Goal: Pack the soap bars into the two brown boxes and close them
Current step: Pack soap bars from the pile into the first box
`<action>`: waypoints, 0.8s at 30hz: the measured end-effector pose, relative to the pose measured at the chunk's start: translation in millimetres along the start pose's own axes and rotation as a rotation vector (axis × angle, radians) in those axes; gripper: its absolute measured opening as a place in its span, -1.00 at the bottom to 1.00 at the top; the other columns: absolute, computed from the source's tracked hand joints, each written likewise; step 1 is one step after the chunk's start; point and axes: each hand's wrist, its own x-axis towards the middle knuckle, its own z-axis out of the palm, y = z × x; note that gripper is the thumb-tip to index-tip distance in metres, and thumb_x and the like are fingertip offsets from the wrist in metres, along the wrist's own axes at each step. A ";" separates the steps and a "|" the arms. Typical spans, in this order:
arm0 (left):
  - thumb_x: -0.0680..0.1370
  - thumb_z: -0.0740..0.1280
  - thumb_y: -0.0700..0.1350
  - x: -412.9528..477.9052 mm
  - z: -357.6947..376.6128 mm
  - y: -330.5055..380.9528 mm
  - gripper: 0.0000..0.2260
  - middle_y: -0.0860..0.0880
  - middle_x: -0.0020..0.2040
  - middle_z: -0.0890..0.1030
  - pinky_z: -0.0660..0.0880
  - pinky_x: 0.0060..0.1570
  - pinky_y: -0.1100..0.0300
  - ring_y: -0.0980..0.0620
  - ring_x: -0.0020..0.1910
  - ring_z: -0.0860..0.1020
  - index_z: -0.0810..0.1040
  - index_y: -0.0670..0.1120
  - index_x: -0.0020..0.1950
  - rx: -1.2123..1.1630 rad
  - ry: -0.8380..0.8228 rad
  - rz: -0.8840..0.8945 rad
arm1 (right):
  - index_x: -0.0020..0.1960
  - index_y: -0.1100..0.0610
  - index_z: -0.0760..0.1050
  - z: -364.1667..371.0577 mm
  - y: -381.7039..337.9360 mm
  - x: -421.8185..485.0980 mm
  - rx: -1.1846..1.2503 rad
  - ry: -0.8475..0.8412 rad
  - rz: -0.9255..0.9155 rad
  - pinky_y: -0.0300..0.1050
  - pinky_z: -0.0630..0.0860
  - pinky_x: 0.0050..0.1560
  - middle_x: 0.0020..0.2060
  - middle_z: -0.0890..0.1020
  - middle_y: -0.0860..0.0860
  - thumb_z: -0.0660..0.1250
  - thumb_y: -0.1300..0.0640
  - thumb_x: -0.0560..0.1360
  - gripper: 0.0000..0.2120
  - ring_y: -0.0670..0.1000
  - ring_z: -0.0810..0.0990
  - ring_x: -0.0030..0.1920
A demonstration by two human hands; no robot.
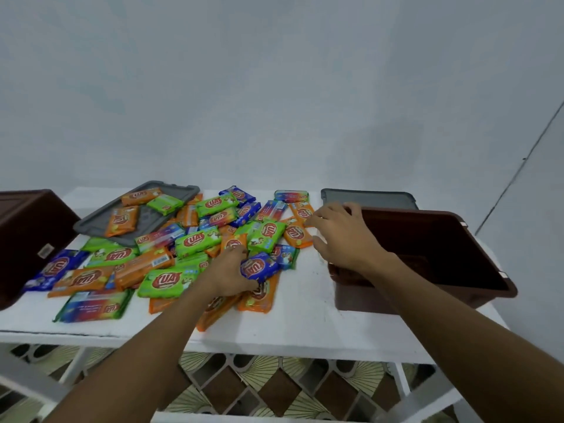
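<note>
Left hand [233,271]: lies on the pile of soap bars [171,239] in the middle of the tabletop [305,319]; its fingers curl around a blue-wrapped bar [259,267], thumb at the bar's near edge.
Right hand [341,233]: hovers palm down between the pile and the right brown box [427,257]; fingers spread loosely, holding nothing, fingertips just over an orange bar [300,212] at the pile's right edge.
Hidden: the left fingertips are tucked under wrappers, so how tight the grip is cannot be told; the left brown box [27,239] is cut off by the frame edge and its inside is out of sight.
Right brown box: open, interior dark, no bars visible inside.
Grey lids: one [137,212] at the far left carries several bars; the other [369,198] lies behind the right box.
</note>
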 end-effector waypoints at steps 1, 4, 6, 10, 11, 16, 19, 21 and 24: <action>0.31 0.55 0.14 1.6 -7.7 -5.2 -0.17 -0.05 0.37 0.37 0.56 0.05 0.16 0.02 0.19 0.47 0.27 -0.05 0.47 -0.002 -0.001 0.020 | 0.30 -0.02 0.46 0.0 -9.8 5.2 -0.005 -0.010 -0.015 0.16 0.20 0.29 0.24 0.52 -0.02 0.20 0.00 0.56 -0.68 0.05 0.37 0.31; 0.27 0.55 0.21 1.0 -31.4 -28.6 -0.13 -0.01 0.34 0.32 0.56 0.06 0.14 0.02 0.20 0.44 0.27 -0.02 0.47 0.129 0.040 0.099 | 0.29 -0.01 0.46 4.2 -40.7 20.0 0.095 -0.143 -0.036 0.08 0.44 0.17 0.21 0.56 0.01 0.24 0.01 0.55 -0.68 0.06 0.49 0.21; 0.28 0.52 0.25 -0.2 -37.9 -47.6 -0.14 -0.02 0.36 0.34 0.53 0.11 0.11 0.00 0.25 0.42 0.25 0.01 0.46 0.220 0.034 0.098 | 0.26 -0.01 0.47 12.6 -60.4 24.7 0.152 -0.312 0.007 0.01 0.51 0.06 0.19 0.57 0.03 0.28 0.01 0.53 -0.69 0.09 0.53 0.17; 0.31 0.49 0.29 -5.8 -33.9 -82.2 -0.17 -0.03 0.41 0.35 0.55 0.12 0.09 -0.01 0.28 0.44 0.28 0.01 0.46 0.126 0.009 0.059 | 0.28 0.04 0.43 42.7 -103.4 27.6 0.194 -0.526 0.171 -0.03 0.50 0.03 0.17 0.55 0.05 0.32 -0.15 0.49 -0.56 0.10 0.54 0.16; 0.35 0.45 0.31 -7.0 -33.3 -85.1 -0.20 -0.03 0.42 0.35 0.53 0.14 0.08 -0.02 0.30 0.43 0.28 0.00 0.47 0.099 0.039 0.081 | 0.32 0.03 0.38 50.6 -111.9 26.1 0.231 -0.554 0.228 0.00 0.51 0.08 0.21 0.53 0.05 0.32 -0.22 0.45 -0.46 0.11 0.53 0.18; 0.62 0.24 -0.17 -2.9 -50.5 -88.0 -0.57 -0.03 0.36 0.34 0.53 0.09 0.12 -0.04 0.31 0.39 0.32 0.06 0.49 0.092 0.001 0.326 | 0.51 -0.22 0.07 64.2 -125.5 25.4 0.304 -0.654 0.243 0.10 0.44 0.31 0.52 0.11 0.15 0.25 -0.15 0.53 -0.39 0.21 0.38 0.37; 0.53 0.31 -0.36 0.8 -56.3 -92.8 -0.32 0.01 0.53 0.08 0.50 0.06 0.23 -0.05 0.44 0.22 0.26 0.21 0.51 0.278 -0.191 0.448 | 0.51 -0.32 -0.04 54.7 -118.7 23.5 0.151 -0.729 0.140 0.05 0.50 0.23 0.54 -0.07 0.17 0.28 0.18 0.56 -0.25 0.22 0.40 0.35; 0.51 0.32 -0.36 2.3 -51.8 -90.8 -0.24 0.05 0.58 -0.09 0.47 0.18 0.14 -0.09 0.53 0.07 0.19 0.29 0.51 0.380 -0.232 0.478 | 0.51 -0.33 -0.06 51.2 -117.6 21.4 0.024 -0.713 0.078 0.05 0.53 0.11 0.54 -0.10 0.16 0.32 0.25 0.52 -0.17 0.22 0.42 0.33; 0.48 0.35 -0.29 7.3 -46.9 -90.6 -0.21 0.11 0.59 -0.14 0.40 0.32 -0.09 -0.12 0.55 -0.05 0.13 0.34 0.49 0.447 -0.226 0.497 | 0.50 -0.21 0.02 53.5 -115.5 24.9 -0.103 -0.664 0.048 0.17 0.47 0.21 0.53 -0.05 0.18 0.44 0.16 0.46 -0.18 0.25 0.25 0.45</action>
